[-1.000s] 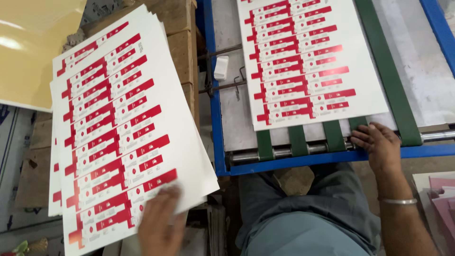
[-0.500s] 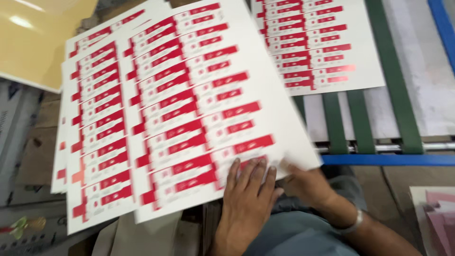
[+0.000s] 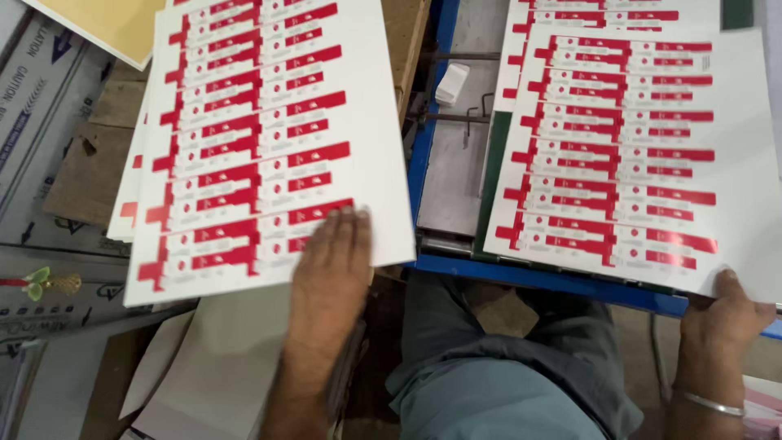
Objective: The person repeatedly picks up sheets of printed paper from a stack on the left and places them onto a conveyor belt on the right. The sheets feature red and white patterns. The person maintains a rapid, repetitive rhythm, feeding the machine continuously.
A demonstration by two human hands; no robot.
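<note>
A stack of white card sheets printed with red rows point(image 3: 261, 138) lies at the left. My left hand point(image 3: 330, 269) rests flat, palm down, on the near edge of its top sheet. A single printed sheet point(image 3: 619, 155) lies on the machine's feed table at the right, over another sheet point(image 3: 603, 12) further back. My right hand point(image 3: 725, 314) pinches this sheet's near right corner, thumb on top. A metal bangle point(image 3: 709, 403) is on that wrist.
The feed table has a blue frame point(image 3: 521, 273) and green belts. A small white block point(image 3: 452, 81) sits on its grey plate. A yellow board point(image 3: 114, 24) lies at the top left, blank white sheets point(image 3: 220, 350) below the stack, my grey-trousered lap point(image 3: 505, 383) between.
A printed sheet has gone from the left stack across to the feed table. My right hand now holds its corner, and my left hand is back on the stack.
</note>
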